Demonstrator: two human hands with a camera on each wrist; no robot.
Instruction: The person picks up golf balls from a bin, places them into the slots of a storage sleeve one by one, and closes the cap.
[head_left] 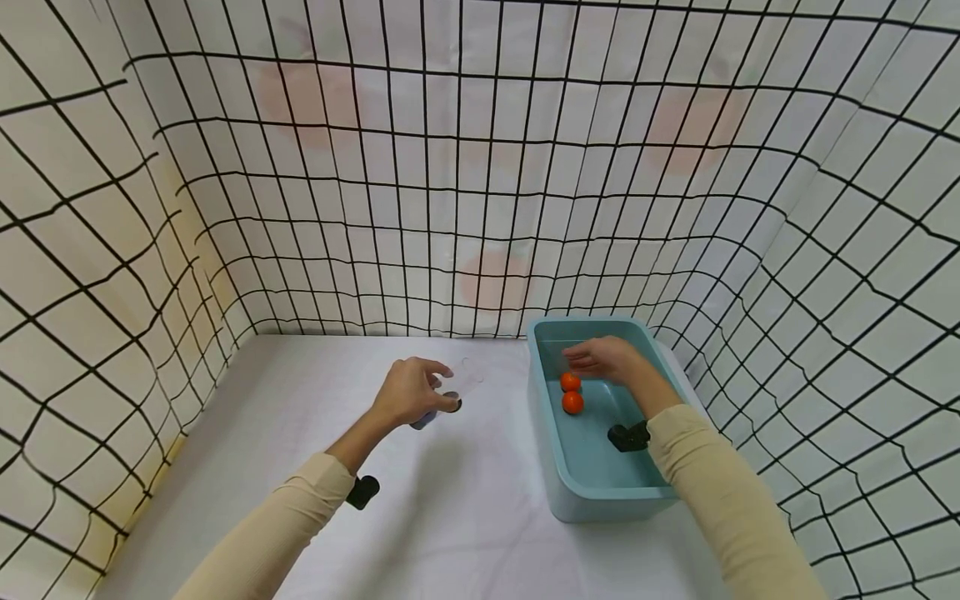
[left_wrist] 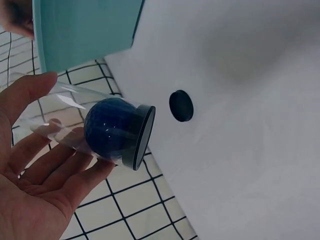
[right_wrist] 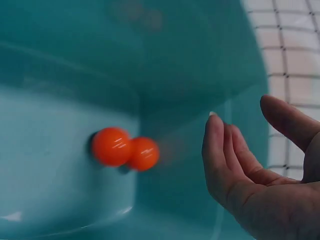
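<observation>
My left hand (head_left: 411, 392) grips a clear tube (left_wrist: 74, 97) between thumb and fingers above the table. Inside the tube, a blue ball (left_wrist: 107, 127) rests against the dark cap (left_wrist: 145, 135) that closes one end. On the white table beyond it lies a separate dark round cap (left_wrist: 181, 106). My right hand (head_left: 606, 360) hovers inside the teal bin (head_left: 551, 433), fingers together and gently bent, thumb apart, with nothing in it. Two orange balls, one nearer (right_wrist: 111, 146) and one beside it (right_wrist: 145, 154), sit on the bin floor away from the fingers.
The teal bin stands at the right of the white-covered table (head_left: 480, 517). Black wire grid (head_left: 457, 190) walls rise at the back and both sides, with pale cloth behind them. Dark wrist cameras (head_left: 363, 492) are strapped below both wrists.
</observation>
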